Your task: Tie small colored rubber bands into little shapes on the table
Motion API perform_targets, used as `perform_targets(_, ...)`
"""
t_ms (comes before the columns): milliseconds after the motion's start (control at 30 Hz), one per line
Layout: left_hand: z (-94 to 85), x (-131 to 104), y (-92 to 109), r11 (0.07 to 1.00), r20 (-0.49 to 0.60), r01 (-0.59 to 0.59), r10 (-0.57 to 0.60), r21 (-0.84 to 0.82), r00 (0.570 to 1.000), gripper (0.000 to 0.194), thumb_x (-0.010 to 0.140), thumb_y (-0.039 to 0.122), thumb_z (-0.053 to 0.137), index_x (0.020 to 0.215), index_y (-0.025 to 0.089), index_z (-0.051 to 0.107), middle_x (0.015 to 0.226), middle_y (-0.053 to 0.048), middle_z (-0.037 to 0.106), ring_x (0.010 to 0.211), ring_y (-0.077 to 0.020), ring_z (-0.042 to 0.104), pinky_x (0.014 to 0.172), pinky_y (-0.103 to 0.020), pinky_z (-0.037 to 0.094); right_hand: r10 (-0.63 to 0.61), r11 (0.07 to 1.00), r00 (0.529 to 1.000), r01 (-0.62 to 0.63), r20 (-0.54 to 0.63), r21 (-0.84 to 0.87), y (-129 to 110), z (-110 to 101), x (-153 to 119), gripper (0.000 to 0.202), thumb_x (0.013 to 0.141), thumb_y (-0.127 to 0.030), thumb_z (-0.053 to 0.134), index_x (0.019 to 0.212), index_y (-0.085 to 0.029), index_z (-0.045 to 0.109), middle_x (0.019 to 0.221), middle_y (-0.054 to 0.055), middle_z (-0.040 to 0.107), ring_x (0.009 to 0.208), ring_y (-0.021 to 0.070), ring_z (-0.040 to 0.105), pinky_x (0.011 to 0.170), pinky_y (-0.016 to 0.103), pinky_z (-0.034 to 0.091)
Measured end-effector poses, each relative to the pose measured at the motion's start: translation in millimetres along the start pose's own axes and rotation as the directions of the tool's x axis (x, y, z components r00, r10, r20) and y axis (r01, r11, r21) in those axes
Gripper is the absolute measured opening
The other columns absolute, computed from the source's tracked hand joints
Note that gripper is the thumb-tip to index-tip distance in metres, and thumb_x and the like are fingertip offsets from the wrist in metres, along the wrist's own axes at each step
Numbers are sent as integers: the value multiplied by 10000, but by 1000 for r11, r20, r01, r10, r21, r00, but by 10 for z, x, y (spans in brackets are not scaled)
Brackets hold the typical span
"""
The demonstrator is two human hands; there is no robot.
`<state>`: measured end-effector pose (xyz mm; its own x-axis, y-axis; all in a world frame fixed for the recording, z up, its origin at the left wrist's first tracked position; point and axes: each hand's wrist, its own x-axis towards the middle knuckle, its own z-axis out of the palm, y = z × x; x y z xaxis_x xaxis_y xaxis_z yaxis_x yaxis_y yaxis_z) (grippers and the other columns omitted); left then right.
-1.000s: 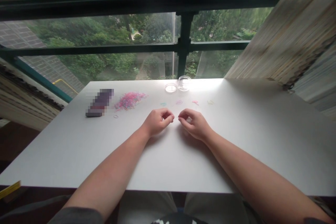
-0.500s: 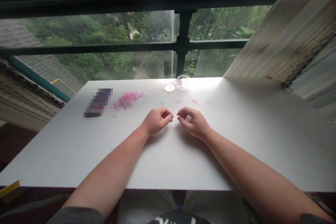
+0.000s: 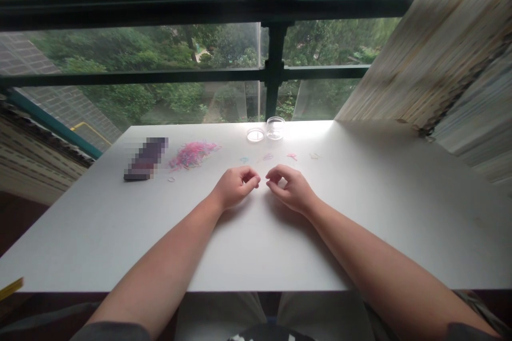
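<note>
Both of my hands are close together over the middle of the white table [image 3: 248, 256], with a narrow gap between the fingertips. My left hand [image 3: 239, 186] is closed, thumb and forefinger pinched; anything between them is too small to make out. My right hand [image 3: 291, 186] faces it with curled fingers, thumb and forefinger brought together, and what they may hold cannot be seen either. Just beyond the hands lie small groups of thin bands: teal bands [image 3: 244, 160], pale pink bands [image 3: 268, 157], bright pink bands [image 3: 292, 156] and pale yellowish bands [image 3: 315, 156].
Left of the hands is a heap of pink and purple bands [image 3: 194, 154], with one loose band [image 3: 171, 179] nearby. A dark pixelated object [image 3: 146, 160] lies farther left. At the back stand a clear round container [image 3: 276, 129] and its lid [image 3: 255, 135], before the green-framed window [image 3: 274, 53].
The camera view has tilted slightly, so the scene sits a little lower and more to the left. My hands keep nearly the same pose.
</note>
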<state>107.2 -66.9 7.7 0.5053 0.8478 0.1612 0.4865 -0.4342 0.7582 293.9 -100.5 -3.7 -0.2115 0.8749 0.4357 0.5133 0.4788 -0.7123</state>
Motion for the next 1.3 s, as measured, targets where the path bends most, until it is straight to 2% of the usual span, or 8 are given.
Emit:
perform_targets(867,-5,-1,-5,1000,5,14,-14,-23,1000,259,814,355,472,773,159,636,719,-19,673,565,-101,509,546,-219,391,3,1000,1000,-4,-7,-30,23,-41,24,78,750,-141,535,739,-185,598,707,12,594,642,123,542,628,250,435)
perform_targets(1033,0,-3,-12,999,0,32,-32,-40,999,250,806,358,481,763,162,628,725,-25,676,557,-103,503,546,-225,395,49,992,987,-65,-150,-108,205,-207,79,98,760,-184,525,720,-187,614,690,14,596,616,127,534,641,265,440)
perform_targets(1167,12,-5,-18,998,-7,39,-39,-46,999,248,802,363,486,758,167,631,719,-21,679,548,-103,501,541,-223,394,118,962,947,-183,-298,-201,364,-392,118,139,751,-268,539,752,-184,650,739,34,632,566,127,502,583,263,416)
perform_targets(1300,2,-1,-38,998,-19,45,-46,-41,999,242,801,362,487,755,172,631,727,-16,682,552,-103,507,540,-220,392,180,905,906,-305,-384,-297,495,-572,147,163,731,-296,550,726,-188,672,709,33,638,574,139,506,591,265,402)
